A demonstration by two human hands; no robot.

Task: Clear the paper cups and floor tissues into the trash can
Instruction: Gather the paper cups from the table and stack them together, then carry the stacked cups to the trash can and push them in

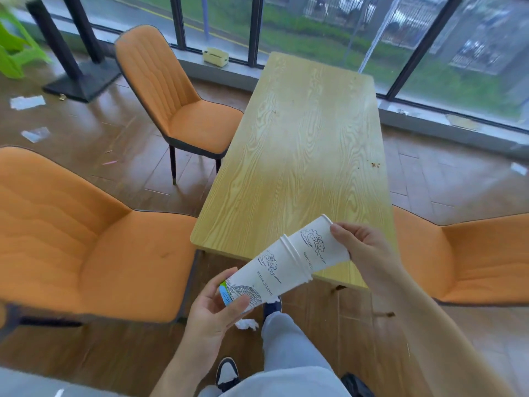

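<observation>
Currently, both hands grasp nested white printed paper cups (286,263) above the light wooden table's (300,156) near edge. Left hand (213,310) fingers clasp the base end; right hand (362,253) fingers clasp the rim end.

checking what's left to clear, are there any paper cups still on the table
No, the table has no cups on it; the stacked paper cups are held between the left hand and right hand.

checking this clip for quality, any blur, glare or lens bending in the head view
Head view: strong wide-angle bending, the window frames lean and the table tapers; soft daylight from the windows, no hard shadows; pale glare on the glossy floor; the top left corner by the green object is smeared; the paper cups in the left hand and right hand are sharp, print partly readable.
</observation>
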